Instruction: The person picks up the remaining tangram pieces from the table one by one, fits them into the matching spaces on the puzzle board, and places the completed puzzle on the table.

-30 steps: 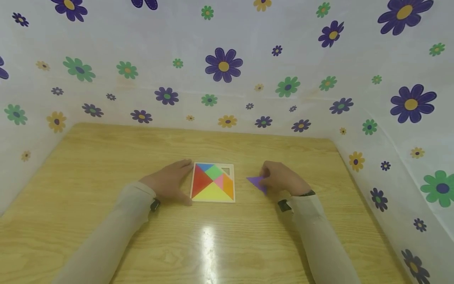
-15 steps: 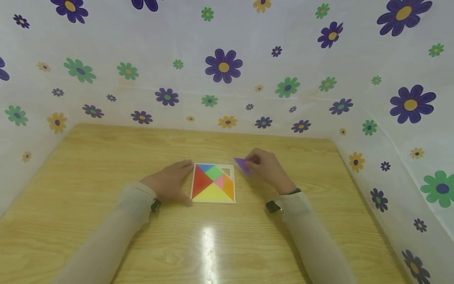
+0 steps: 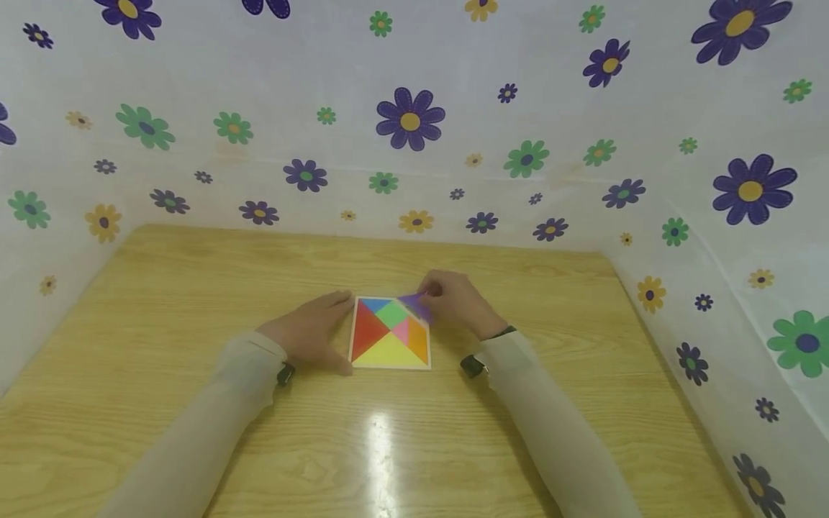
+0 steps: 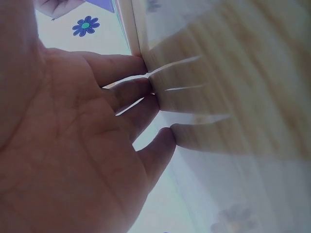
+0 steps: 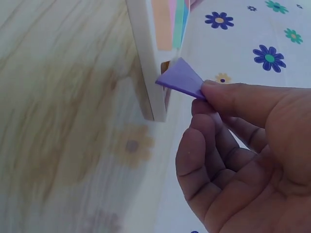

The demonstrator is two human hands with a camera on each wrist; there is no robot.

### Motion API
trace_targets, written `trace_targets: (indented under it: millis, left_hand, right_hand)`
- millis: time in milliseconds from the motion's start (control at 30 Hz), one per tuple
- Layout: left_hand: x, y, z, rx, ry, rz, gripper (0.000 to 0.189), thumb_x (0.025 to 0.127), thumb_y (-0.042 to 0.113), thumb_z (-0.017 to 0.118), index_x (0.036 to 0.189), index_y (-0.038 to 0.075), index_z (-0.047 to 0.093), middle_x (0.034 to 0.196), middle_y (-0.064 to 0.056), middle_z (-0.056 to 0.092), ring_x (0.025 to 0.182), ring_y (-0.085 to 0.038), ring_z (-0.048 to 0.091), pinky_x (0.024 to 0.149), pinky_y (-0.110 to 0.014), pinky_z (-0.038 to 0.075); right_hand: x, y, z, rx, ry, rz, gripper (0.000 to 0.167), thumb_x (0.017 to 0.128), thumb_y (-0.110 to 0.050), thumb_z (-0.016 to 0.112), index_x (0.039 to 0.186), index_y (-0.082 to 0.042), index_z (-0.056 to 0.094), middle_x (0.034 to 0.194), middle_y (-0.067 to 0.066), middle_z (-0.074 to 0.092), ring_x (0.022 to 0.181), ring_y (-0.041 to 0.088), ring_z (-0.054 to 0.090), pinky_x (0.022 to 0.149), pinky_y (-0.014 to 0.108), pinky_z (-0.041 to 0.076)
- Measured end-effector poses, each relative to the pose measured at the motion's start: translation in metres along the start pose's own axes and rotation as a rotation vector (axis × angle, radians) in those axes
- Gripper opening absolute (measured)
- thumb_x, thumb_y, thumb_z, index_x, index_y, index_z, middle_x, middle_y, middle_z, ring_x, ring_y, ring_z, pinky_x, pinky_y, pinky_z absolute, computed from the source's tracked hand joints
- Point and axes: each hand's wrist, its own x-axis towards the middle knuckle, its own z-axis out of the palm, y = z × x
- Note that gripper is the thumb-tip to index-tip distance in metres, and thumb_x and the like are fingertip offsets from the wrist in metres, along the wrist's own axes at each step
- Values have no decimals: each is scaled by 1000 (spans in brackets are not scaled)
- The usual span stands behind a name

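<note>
A square tangram tray (image 3: 390, 369) with a pale frame lies on the table, its red (image 3: 366, 332), yellow (image 3: 388, 354), blue, green, pink and orange pieces set inside. My right hand (image 3: 456, 298) pinches a purple triangle piece (image 5: 182, 80) between thumb and forefinger, over the tray's far right corner. In the right wrist view the piece is tilted across the frame, with part of the bare recess showing beside it. My left hand (image 3: 309, 334) lies at the tray's left side with fingers spread; in the left wrist view its fingertips (image 4: 163, 138) touch the tabletop.
The wood-grain table (image 3: 272, 439) has a glossy surface with a bright reflection near the front. A white flower-print sheet (image 3: 343, 79) rises behind the table and along its sides.
My right hand has carried the purple triangle leftward and slightly away from me, from beside the tray to over its far right corner. The left hand and the tray have stayed put.
</note>
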Motion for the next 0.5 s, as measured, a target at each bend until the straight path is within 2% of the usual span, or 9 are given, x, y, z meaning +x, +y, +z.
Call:
trace_targets:
  millis: [233, 500]
  left_hand:
    - [1, -1, 1, 10, 4, 19, 125, 73, 66, 84, 165, 9, 22, 172, -12, 18, 158, -35, 17, 127, -50, 23]
    - [2, -1, 1, 14, 7, 12, 125, 72, 65, 84, 165, 9, 23, 172, -12, 19, 158, -34, 18, 127, -49, 23]
  right_hand:
    - [5, -1, 5, 7, -46, 42, 9, 101, -16, 67, 107, -11, 72, 104, 6, 70, 95, 24, 61, 85, 36, 56]
    - [8, 1, 9, -32, -28, 55, 10, 100, -17, 68, 106, -9, 71, 108, 8, 70, 101, 25, 62, 91, 40, 55]
